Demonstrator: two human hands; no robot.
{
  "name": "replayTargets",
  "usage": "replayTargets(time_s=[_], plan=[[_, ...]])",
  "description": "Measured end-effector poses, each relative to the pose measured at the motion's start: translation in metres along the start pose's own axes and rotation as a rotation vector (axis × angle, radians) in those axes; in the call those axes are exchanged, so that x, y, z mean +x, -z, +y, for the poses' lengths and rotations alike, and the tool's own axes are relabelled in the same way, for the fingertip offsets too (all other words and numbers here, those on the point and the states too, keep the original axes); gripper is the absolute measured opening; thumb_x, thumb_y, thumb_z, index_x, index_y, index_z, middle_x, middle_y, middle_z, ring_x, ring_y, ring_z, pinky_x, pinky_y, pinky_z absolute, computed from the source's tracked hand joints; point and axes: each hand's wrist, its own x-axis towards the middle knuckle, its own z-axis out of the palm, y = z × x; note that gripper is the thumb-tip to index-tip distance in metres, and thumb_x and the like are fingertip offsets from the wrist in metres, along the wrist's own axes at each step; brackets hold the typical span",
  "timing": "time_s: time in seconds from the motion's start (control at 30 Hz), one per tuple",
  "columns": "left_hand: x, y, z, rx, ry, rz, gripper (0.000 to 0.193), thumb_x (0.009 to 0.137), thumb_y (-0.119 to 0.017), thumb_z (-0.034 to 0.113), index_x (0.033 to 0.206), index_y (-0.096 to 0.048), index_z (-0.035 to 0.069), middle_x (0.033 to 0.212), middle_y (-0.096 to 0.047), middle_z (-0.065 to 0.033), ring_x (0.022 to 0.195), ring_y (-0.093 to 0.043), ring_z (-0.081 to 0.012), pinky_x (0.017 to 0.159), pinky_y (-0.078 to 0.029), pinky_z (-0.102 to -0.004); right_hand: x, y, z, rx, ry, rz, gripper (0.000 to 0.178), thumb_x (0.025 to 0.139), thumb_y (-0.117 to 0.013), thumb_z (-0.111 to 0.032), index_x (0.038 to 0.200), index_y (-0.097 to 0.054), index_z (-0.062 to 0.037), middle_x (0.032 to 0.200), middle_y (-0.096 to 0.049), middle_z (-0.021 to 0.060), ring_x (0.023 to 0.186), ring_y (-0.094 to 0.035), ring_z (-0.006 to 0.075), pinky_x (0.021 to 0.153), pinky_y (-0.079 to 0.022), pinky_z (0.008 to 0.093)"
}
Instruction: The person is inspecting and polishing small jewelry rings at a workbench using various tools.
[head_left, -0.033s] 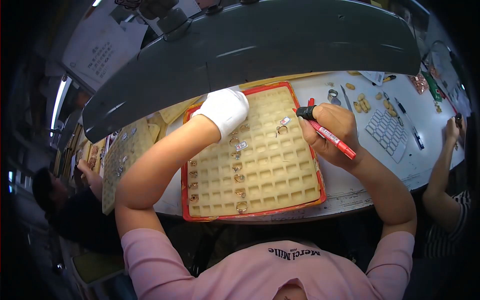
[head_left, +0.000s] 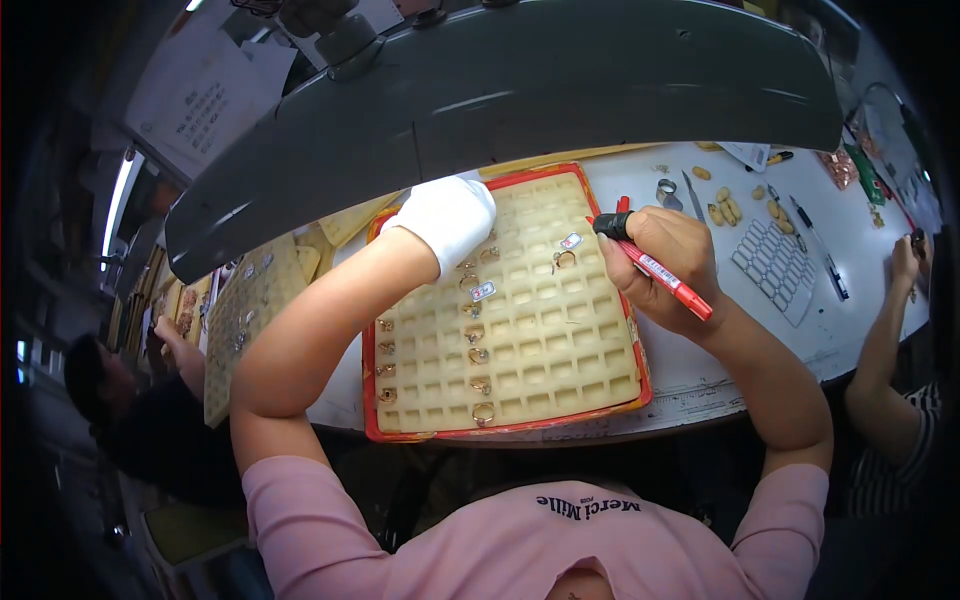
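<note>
My left hand (head_left: 447, 222), in a white glove, is over the far left part of a cream ring tray (head_left: 540, 340) with a red rim. Its fingers are hidden from view. A red marker pen (head_left: 672, 282) lies in my right hand (head_left: 672, 250), whose fingers are closed around it at the tray's right edge. Near the fingertips of that hand is a black band (head_left: 611, 226). Rings stand in two columns of slots, among them a gold-coloured ring (head_left: 484, 413) at the near edge. A tagged ring (head_left: 565, 259) sits apart, close to my right hand.
A dark lamp hood (head_left: 520, 95) spans the far side, above the tray. To the right lie peanuts (head_left: 727, 208), tweezers (head_left: 692, 193), a white keyboard (head_left: 775, 268) and a pen (head_left: 835, 277). Another tray (head_left: 255, 300) is at the left. Other people sit at both sides.
</note>
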Motion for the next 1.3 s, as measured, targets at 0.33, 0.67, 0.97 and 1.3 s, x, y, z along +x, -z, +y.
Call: replayTargets(time_s=[0.33, 0.67, 0.97, 1.3], plan=[[-0.075, 0.020, -0.018, -0.219, 0.149, -0.185, 0.022, 0.069, -0.062, 0.000, 0.091, -0.066, 0.005, 0.090, -0.062, -0.0150, 0.087, -0.063, -0.0297, 0.074, -0.052, -0.0368, 0.002, -0.002, -0.007, 0.022, -0.004, -0.068, 0.012, 0.074, -0.065, 0.005, 0.075, -0.055, 0.0007, 0.057, -0.049, 0.0098, 0.047, -0.047, 0.0254, 0.045, -0.037, 0.0341], [-0.105, 0.000, -0.011, -0.130, 0.221, -0.260, 0.010, 0.071, -0.062, 0.006, 0.080, -0.066, 0.001, 0.082, -0.062, -0.0135, 0.076, -0.063, -0.0279, 0.068, -0.052, -0.0368, 0.002, -0.002, -0.010, -0.056, 0.031, -0.132, 0.023, 0.070, -0.069, 0.004, 0.090, -0.058, -0.0003, 0.062, -0.056, 0.0073, 0.052, -0.056, 0.0234, 0.047, -0.041, 0.0325], [-0.073, 0.056, 0.006, -0.398, 0.075, 0.309, 0.011, 0.069, -0.062, 0.008, 0.079, -0.060, 0.006, 0.076, -0.055, -0.0080, 0.077, -0.057, -0.0258, 0.068, -0.046, -0.0370, -0.006, -0.002, -0.014, 0.194, -0.290, -0.228, 0.005, 0.085, -0.059, -0.001, 0.089, -0.059, 0.0019, 0.070, -0.063, 0.0113, 0.058, -0.061, 0.0224, 0.052, -0.045, 0.0305], [-0.037, 0.060, 0.042, -0.388, -0.195, 0.637, 0.023, 0.067, -0.063, 0.011, 0.090, -0.065, 0.004, 0.083, -0.056, -0.0056, 0.076, -0.058, -0.0214, 0.081, -0.050, -0.0434, 0.007, 0.008, -0.027, 0.853, -0.891, -0.467, 0.026, 0.096, -0.051, -0.026, 0.091, -0.061, -0.0023, 0.067, -0.064, 0.0028, 0.057, -0.056, 0.0050, 0.052, -0.042, 0.0218]])
